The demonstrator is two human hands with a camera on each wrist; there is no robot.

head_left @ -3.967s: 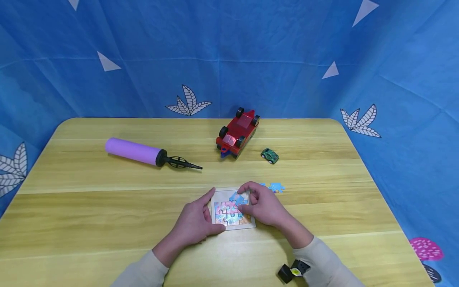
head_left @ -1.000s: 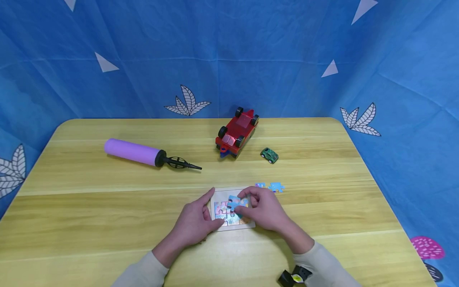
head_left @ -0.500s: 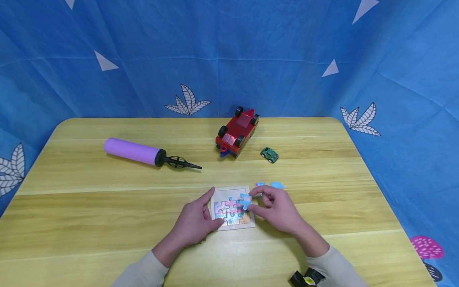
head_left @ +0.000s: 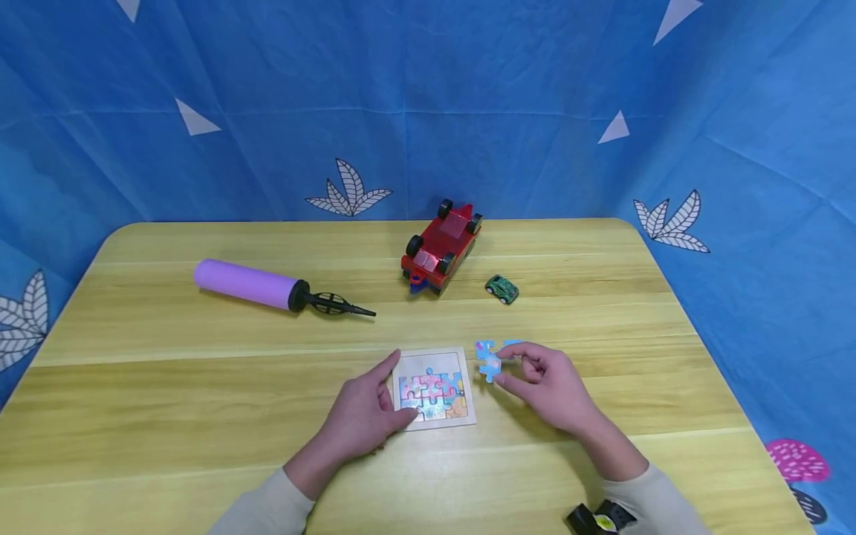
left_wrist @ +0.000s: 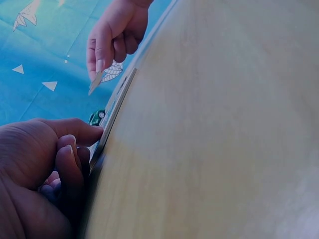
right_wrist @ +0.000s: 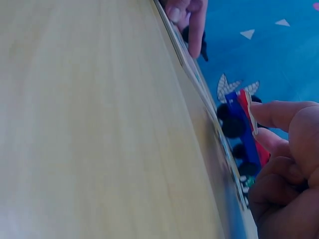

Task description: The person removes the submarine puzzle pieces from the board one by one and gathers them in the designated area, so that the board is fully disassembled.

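Note:
A small square jigsaw tray [head_left: 435, 360] lies on the table, its lower part filled with pink, blue and orange pieces and its upper part bare. My left hand [head_left: 364, 409] holds the tray's left side, index finger at the top left corner and thumb over the lower edge. To the right of the tray, thumb and index finger of my right hand [head_left: 551, 390] pinch a blue jigsaw piece [head_left: 491, 367]. In the right wrist view that piece [right_wrist: 251, 112] is edge-on, raised above the table. Loose pieces [head_left: 484, 346] lie just behind it, partly hidden by the right hand.
Behind the tray are a small green toy car [head_left: 502, 289] and a red toy vehicle [head_left: 443, 249] turned wheels up. A purple hand pump [head_left: 250, 284] with a black nozzle lies at the back left. A blue printed cloth [head_left: 401, 111] hangs behind the wooden table [head_left: 200, 409].
My right hand has carried the pinched blue piece from over the tray rightward, off its right edge, toward the loose pieces. My left hand has stayed on the tray.

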